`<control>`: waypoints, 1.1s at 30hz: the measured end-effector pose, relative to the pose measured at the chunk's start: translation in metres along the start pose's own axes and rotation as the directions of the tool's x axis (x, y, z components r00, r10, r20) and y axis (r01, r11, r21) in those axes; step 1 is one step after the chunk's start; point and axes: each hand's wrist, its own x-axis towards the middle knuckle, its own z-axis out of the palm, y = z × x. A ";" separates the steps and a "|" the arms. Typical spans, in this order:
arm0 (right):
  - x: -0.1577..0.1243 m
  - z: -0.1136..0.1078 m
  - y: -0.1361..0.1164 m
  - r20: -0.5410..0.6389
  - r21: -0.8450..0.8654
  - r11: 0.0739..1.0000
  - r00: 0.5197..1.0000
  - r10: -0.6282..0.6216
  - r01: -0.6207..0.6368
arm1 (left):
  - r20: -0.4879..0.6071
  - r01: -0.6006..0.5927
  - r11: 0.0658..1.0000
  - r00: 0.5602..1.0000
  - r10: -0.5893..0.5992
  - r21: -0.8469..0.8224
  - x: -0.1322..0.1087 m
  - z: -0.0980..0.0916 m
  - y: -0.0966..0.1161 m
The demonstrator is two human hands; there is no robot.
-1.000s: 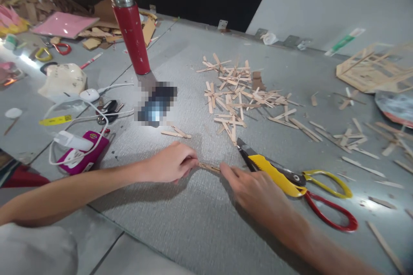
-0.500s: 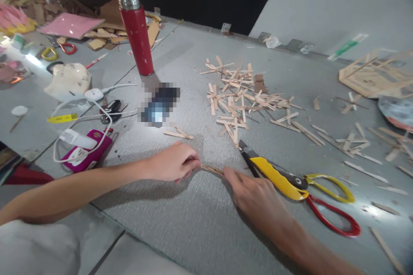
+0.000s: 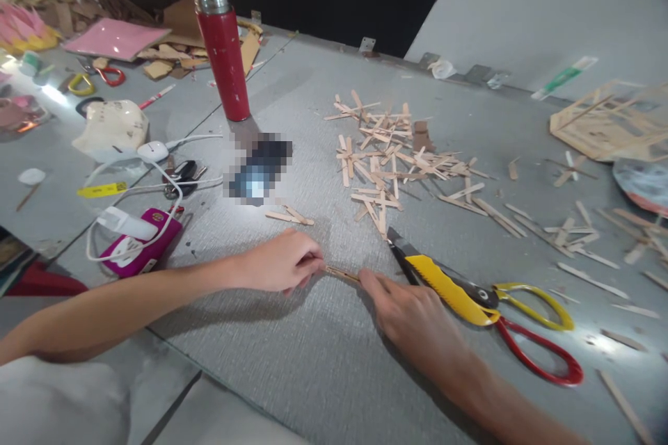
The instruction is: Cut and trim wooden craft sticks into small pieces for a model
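Note:
Between my two hands runs a thin wooden craft stick, held just above or on the grey table. My left hand pinches its left end between thumb and fingers. At the other end, my right hand is closed with its fingertips on the stick, which cover that tip. Large scissors with one yellow and one red handle lie to the right of my right hand, a yellow cutter-like piece along their blades. A few loose craft sticks lie beyond my left hand.
Scattered craft sticks spread across the table's middle and right. A red bottle stands at the back left, near a blurred-out device. A purple power adapter with white cables lies left. A wooden stick frame sits far right.
Both hands keep the same hold on the craft stick, with almost no movement. The whole view has shifted very slightly.

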 end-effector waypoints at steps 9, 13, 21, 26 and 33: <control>0.001 -0.001 -0.001 0.025 -0.004 1.000 1.000 0.013 -0.012 | -0.002 0.009 1.000 1.000 -0.009 -0.007 -0.001 -0.001 0.002; 0.002 -0.002 -0.002 0.057 -0.025 1.000 0.998 0.016 -0.014 | -0.008 0.006 1.000 1.000 -0.006 -0.009 0.000 0.001 -0.003; 0.004 -0.019 -0.015 0.123 -0.217 0.976 0.992 0.019 0.008 | -0.007 -0.011 1.000 1.000 0.011 0.001 -0.001 0.001 0.001; 0.012 -0.033 -0.012 0.235 -0.223 0.972 0.972 -0.021 0.075 | -0.021 -0.049 0.999 0.999 0.049 0.007 -0.001 0.003 0.001; 0.044 -0.065 -0.005 0.328 -0.158 0.963 0.931 -0.159 0.220 | -0.048 -0.038 0.999 0.998 0.038 0.006 -0.002 0.007 -0.002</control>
